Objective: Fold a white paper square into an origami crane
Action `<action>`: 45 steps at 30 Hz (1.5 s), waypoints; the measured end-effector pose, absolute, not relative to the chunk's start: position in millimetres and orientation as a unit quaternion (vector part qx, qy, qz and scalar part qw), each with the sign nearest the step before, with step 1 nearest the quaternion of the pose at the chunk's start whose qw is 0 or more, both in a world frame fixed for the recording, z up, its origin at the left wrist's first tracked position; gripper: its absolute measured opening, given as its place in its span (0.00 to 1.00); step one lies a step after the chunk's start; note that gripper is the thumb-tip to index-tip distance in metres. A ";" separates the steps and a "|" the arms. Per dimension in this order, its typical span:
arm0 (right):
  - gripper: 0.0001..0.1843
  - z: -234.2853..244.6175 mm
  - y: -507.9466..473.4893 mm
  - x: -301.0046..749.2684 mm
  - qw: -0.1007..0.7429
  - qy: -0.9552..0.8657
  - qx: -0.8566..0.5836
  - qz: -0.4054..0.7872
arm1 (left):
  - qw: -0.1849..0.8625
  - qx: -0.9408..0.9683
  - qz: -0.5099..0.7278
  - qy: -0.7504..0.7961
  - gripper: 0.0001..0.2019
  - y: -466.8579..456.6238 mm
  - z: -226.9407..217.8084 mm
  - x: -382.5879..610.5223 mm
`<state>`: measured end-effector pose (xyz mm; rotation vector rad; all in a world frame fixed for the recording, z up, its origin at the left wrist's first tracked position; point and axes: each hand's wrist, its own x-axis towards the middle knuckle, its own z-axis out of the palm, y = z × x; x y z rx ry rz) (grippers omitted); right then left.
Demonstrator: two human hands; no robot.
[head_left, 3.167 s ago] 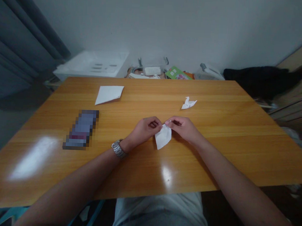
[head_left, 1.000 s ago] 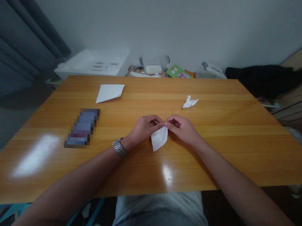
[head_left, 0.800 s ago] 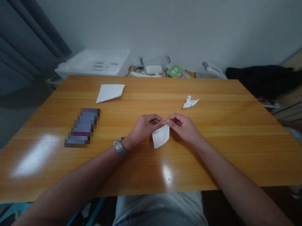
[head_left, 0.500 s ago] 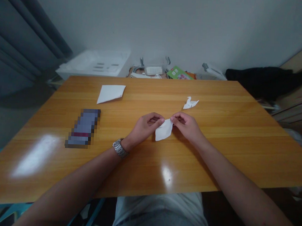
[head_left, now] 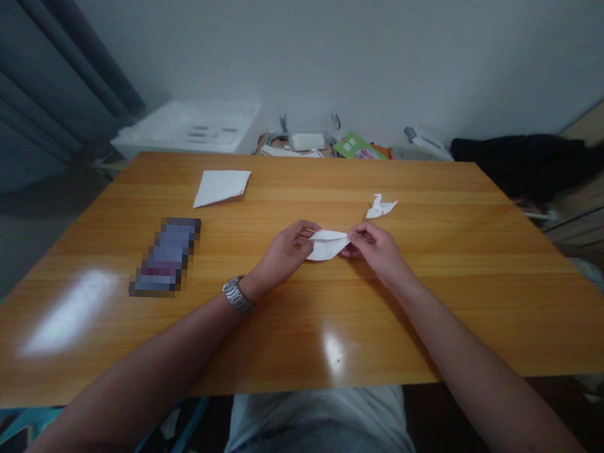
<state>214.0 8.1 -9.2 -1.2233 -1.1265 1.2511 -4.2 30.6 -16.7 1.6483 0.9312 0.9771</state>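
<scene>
Between my two hands is a small white sheet of folded paper (head_left: 328,248), with a crease or opening running along its length. My left hand (head_left: 289,253), a metal watch on its wrist, pinches the paper's left end between thumb and fingers. At the opposite end, my right hand (head_left: 376,248) grips the right corner; some of its fingers are hidden behind the paper. Just beyond my right hand stands a white origami bird (head_left: 381,206) with a raised neck and a pointed tail.
A larger piece of white paper (head_left: 222,187) lies at the table's back left. Nearer on the left is a blurred-out phone-like device (head_left: 166,255). Behind the wooden table (head_left: 469,294) are a white foam box (head_left: 191,128), a green booklet (head_left: 358,146) and dark cloth (head_left: 530,160).
The paper between my hands has been pulled wider and opened along its crease, so it now lies lengthwise. My hands have moved slightly apart.
</scene>
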 end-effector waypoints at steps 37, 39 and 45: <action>0.16 -9.3 -1.3 210.9 0.385 -0.547 -0.482 0.566 | 0.502 0.641 0.441 0.378 0.11 27.2 1.3 -7.6; 0.16 -10.2 -1.5 211.0 0.383 -0.558 -0.471 0.566 | 0.505 0.639 0.441 0.376 0.11 28.3 -1.3 -7.6; 0.20 -9.0 -4.5 212.1 0.324 -0.598 -0.458 0.572 | 0.503 0.656 0.413 0.383 0.12 28.0 -1.0 -8.5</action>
